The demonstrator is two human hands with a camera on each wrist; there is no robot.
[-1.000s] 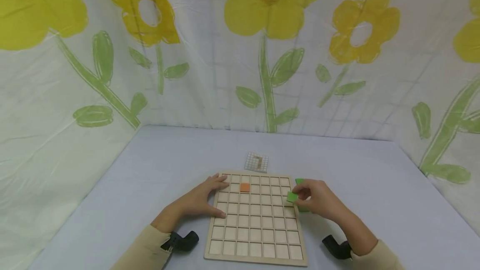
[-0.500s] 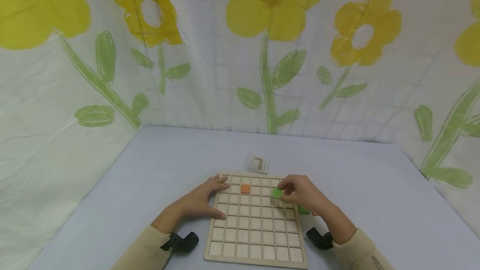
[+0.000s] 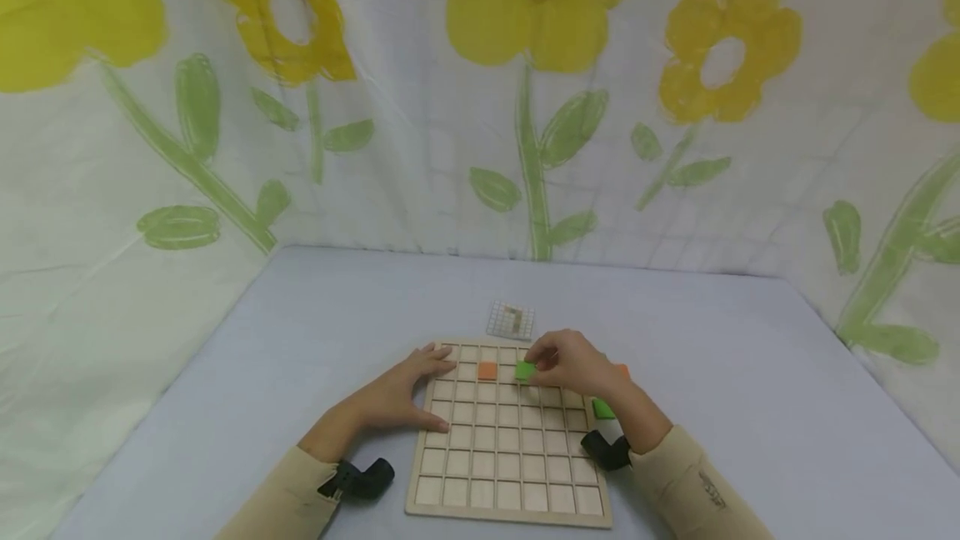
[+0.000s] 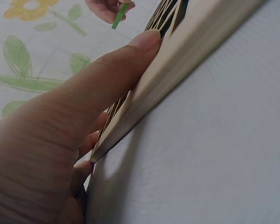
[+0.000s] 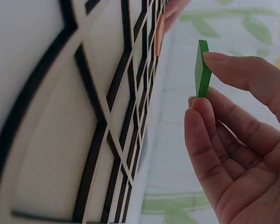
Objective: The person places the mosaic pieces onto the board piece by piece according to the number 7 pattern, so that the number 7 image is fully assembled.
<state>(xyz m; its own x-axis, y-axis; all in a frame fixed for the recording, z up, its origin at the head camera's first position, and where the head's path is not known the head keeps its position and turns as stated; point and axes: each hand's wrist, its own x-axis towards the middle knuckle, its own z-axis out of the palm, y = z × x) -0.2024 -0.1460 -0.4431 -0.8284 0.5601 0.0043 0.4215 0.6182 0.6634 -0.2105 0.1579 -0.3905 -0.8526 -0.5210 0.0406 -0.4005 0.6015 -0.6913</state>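
Observation:
A wooden grid board with square recesses lies on the table. One orange square tile sits in a cell of its second row from the far edge. My right hand pinches a green square tile between thumb and fingertips, held just above the board, right of the orange tile. In the right wrist view that green tile stands edge-on, with a gap between it and the board. My left hand rests on the board's left edge, fingers spread, its thumb lying along the frame.
A small card with a grid pattern lies beyond the board's far edge. Right of the board, partly behind the right arm, are another green tile and another orange tile. A flower-printed curtain hangs behind the table.
My right hand has carried the green tile leftward from the board's right edge, over the far rows toward the orange tile. The left hand has stayed on the left edge.

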